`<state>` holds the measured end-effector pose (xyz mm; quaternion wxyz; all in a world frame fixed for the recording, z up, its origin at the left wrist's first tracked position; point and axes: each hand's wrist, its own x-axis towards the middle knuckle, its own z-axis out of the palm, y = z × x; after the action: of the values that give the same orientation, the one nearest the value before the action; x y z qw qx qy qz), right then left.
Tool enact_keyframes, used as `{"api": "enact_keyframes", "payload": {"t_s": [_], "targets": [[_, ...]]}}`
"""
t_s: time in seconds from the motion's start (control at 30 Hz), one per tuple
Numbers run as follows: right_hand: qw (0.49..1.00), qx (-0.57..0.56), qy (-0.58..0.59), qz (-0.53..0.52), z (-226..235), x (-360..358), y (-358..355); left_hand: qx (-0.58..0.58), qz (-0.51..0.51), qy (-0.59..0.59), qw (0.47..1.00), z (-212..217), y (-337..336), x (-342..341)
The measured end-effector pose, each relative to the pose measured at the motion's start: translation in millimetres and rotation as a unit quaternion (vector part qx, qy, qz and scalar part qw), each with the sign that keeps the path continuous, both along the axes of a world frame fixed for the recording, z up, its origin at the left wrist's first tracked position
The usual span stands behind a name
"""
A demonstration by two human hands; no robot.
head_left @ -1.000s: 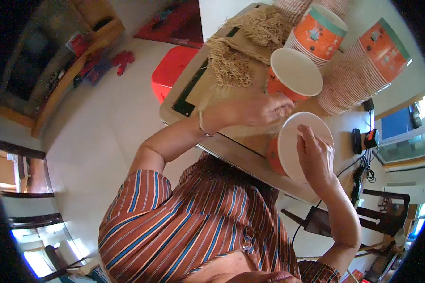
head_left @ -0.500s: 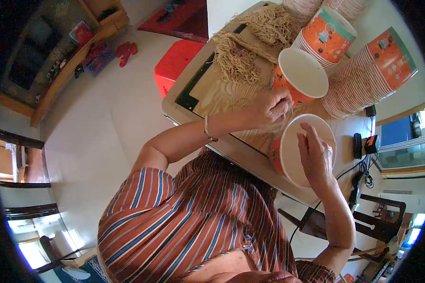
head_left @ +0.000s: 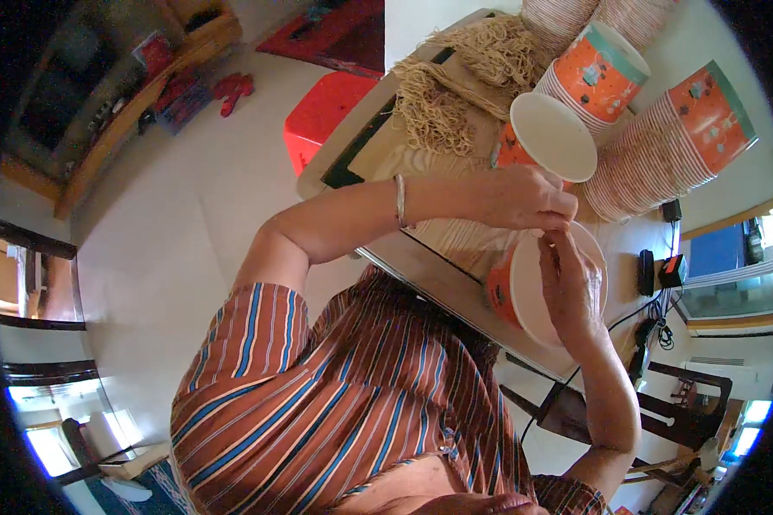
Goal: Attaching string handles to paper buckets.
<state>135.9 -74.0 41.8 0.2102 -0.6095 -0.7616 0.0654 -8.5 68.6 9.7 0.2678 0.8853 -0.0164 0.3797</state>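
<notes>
Room: pale floor off to the left of both hands, with a red plastic stool (head_left: 322,116) out past the left forearm.
Table: wood-grain tabletop (head_left: 459,245) with a pale, rounded edge, under and beyond the hands.
Left hand: the left hand (head_left: 524,199) has its fingers bunched, tips right up against the right hand's; silver-coloured bangle (head_left: 399,200) on that wrist.
Right hand: the right hand (head_left: 573,287) is raised, thumb and fingertips gathered where the two meet. Could be a strand pinched there, honestly can't tell.
Bucket in play: round orange paper bucket with a white inside (head_left: 531,287), directly beneath the right hand, mouth facing up. Can't tell if the palm touches it.
Other bucket: similar orange-and-white paper bucket (head_left: 554,137), just beyond the left hand.
Stacks: nested orange-and-teal paper buckets (head_left: 661,154), past the hands to the right.
Strands: heaps of tan, curly, stringy strands (head_left: 438,116), beyond the left hand.
Handling: I'd guess the bucket's super light, stiffish but easy to dent, maybe a bit slick. Hold it round the side or by the rim, no hard squeezing. Strands look soft and tangle-prone, so pinch one at a time.
</notes>
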Motion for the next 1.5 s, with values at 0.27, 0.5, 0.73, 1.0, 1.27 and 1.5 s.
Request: {"api": "enact_keyframes", "payload": {"t_s": [0.27, 0.5, 0.73, 1.0, 1.27, 1.5], "targets": [[0.953, 0.107, -0.28, 0.055, 2.8, 2.1, -2.1, 0.003, -0.108, 0.109, 0.988, 21.5, 22.0, 25.5], [0.911, 0.076, -0.405, 0.019, 5.3, -9.7, -1.1, 0.019, -0.185, 0.225, 0.957, 40.2, 27.5, 36.9], [0.893, 0.119, -0.425, 0.086, 7.2, -7.2, 5.9, -0.032, -0.222, 0.286, 0.932, 41.7, 31.9, 45.4], [0.887, 0.091, -0.443, 0.091, 7.2, -9.1, 2.4, -0.052, -0.232, 0.273, 0.932, 39.7, 26.4, 49.9], [0.948, -0.121, -0.284, -0.08, 20.1, -10.6, 10.5, -0.089, -0.137, 0.183, 0.969, 24.1, 19.6, 40.9], [0.806, -0.398, 0.398, -0.183, 22.9, 26.1, 24.7, -0.084, -0.025, 0.01, 0.996, 18.0, -11.4, 0.2]]}}
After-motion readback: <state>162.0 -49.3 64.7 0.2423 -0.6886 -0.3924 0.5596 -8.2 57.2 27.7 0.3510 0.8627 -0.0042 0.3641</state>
